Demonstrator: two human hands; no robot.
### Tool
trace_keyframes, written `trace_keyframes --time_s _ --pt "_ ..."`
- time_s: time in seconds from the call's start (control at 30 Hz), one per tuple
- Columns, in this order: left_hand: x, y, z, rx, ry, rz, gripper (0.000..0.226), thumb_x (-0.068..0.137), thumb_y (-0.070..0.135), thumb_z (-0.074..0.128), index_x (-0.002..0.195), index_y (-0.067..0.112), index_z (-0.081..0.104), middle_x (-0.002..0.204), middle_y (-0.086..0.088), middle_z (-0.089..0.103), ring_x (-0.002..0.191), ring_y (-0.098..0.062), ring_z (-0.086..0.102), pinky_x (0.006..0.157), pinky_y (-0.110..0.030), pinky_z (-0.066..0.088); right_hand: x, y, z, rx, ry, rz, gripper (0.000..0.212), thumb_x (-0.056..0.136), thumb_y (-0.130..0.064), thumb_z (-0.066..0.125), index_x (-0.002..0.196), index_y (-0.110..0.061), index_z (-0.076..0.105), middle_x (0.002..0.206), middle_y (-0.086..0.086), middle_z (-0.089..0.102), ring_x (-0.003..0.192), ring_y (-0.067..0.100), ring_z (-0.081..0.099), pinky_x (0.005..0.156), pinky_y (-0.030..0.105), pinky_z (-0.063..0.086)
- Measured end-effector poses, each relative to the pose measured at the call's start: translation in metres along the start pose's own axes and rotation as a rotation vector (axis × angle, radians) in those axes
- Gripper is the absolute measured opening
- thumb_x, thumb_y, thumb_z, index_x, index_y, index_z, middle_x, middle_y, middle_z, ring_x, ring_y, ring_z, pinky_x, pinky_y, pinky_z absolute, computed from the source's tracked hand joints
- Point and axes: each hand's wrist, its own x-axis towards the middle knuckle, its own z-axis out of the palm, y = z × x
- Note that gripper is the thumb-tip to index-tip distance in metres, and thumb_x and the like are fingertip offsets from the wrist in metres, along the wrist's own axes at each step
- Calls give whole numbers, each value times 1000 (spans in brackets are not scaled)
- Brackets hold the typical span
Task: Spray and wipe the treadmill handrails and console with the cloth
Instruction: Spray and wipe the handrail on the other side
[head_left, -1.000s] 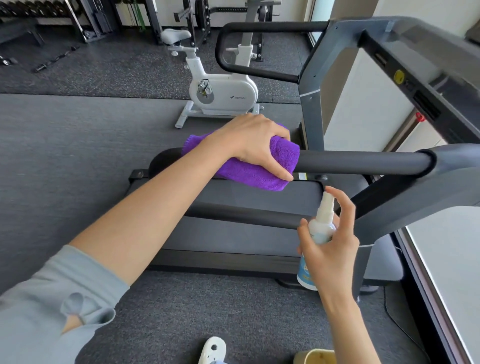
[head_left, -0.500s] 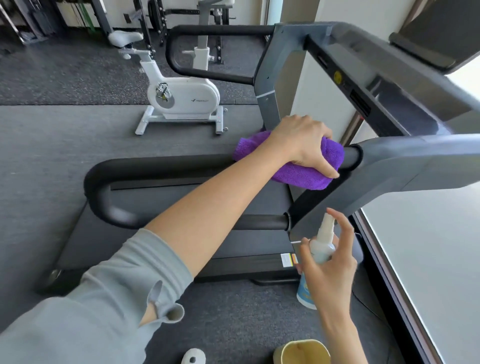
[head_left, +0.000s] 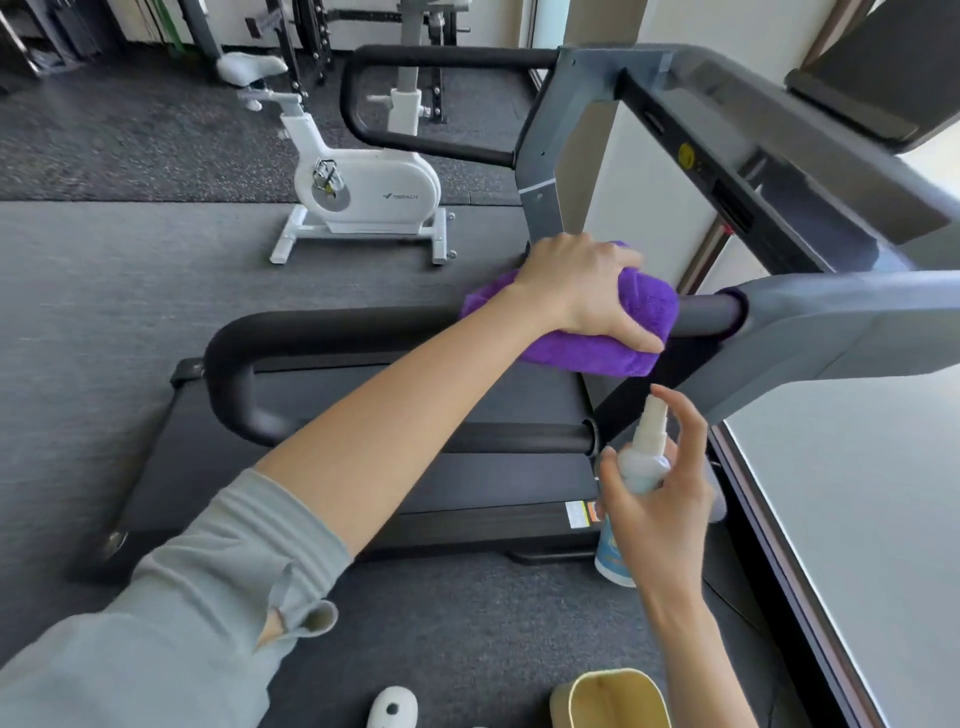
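My left hand (head_left: 587, 288) grips a purple cloth (head_left: 639, 332) wrapped over the near black handrail (head_left: 332, 325) of the treadmill, close to where the rail meets the grey console arm (head_left: 831, 322). My right hand (head_left: 660, 499) holds a small white spray bottle (head_left: 641, 467) upright below the rail, its index finger raised beside the nozzle. The far handrail (head_left: 441, 54) loops off the grey upright (head_left: 540, 171). The console (head_left: 769, 156) slants across the upper right.
The black treadmill deck (head_left: 467, 483) lies below the rail. A white exercise bike (head_left: 363, 192) stands on the floor beyond it, with weight racks (head_left: 311, 31) behind. A window ledge (head_left: 852, 519) runs along the right. A yellowish container (head_left: 613, 699) sits at the bottom edge.
My left hand has slid the cloth rightward along the near handrail toward the console arm. My right hand keeps the bottle in about the same pose.
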Motion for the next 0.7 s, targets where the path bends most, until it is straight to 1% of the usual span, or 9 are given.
trace_keyframes --time_s 0.07,0.17,0.23,0.3,0.4,0.5,0.6,0.63,0.7 --pt "-29 -28 -9 9 11 -40 73 52 83 68 105 34 61 81 6 55 85 -22 54 71 -30 32 -3 -6 8 4 -8 -12 68 85 2 66 124 -49 43 66 7 57 51 38 56 55 55 54" --pt "-75 -70 -28 54 27 -78 70 50 79 71 108 41 58 83 9 51 77 -17 45 70 -29 29 -9 -15 26 14 -14 -37 66 84 1 66 126 -45 44 67 6 58 52 36 56 58 51 56" --pt "-107 -97 -39 88 37 -115 72 49 75 73 111 43 56 90 8 55 78 -18 48 70 -29 29 -12 -21 42 24 -42 -43 65 83 1 66 125 -44 44 70 5 60 56 35 58 63 50 56" --pt "-138 -119 -46 153 83 -153 74 50 69 76 115 42 56 97 6 55 83 -23 57 69 -30 32 -15 -28 59 38 -80 -51 65 83 1 67 125 -44 44 75 5 62 59 35 60 68 49 56" --pt "-169 -138 -48 273 141 -176 76 54 60 79 123 39 57 103 -1 52 93 -27 60 64 -29 33 -17 -39 80 61 -119 -71 65 83 1 65 124 -45 44 72 8 59 54 38 57 61 48 55" --pt "-176 -147 -50 293 130 -188 78 53 65 78 124 40 56 103 0 54 92 -26 61 64 -30 33 -18 -47 88 72 -122 -86 67 83 1 64 122 -50 44 76 11 59 53 40 56 59 49 55" --pt "-155 -151 -62 202 -22 -215 77 46 80 71 114 47 55 87 10 57 83 -22 59 69 -29 32 -16 -47 82 63 -102 -91 67 84 1 65 124 -48 44 87 12 62 58 41 57 63 52 55" --pt "-143 -151 -68 156 -122 -227 76 44 84 69 110 48 56 79 15 54 79 -18 56 70 -29 33 -15 -46 79 61 -93 -80 66 84 1 65 124 -47 43 87 13 62 59 42 58 64 53 55" --pt "-119 -151 -76 18 -338 -266 71 42 85 70 101 48 59 75 19 53 75 -8 54 65 -28 36 -12 -44 73 59 -71 -59 65 84 1 65 124 -47 44 79 13 61 58 42 58 63 53 55"
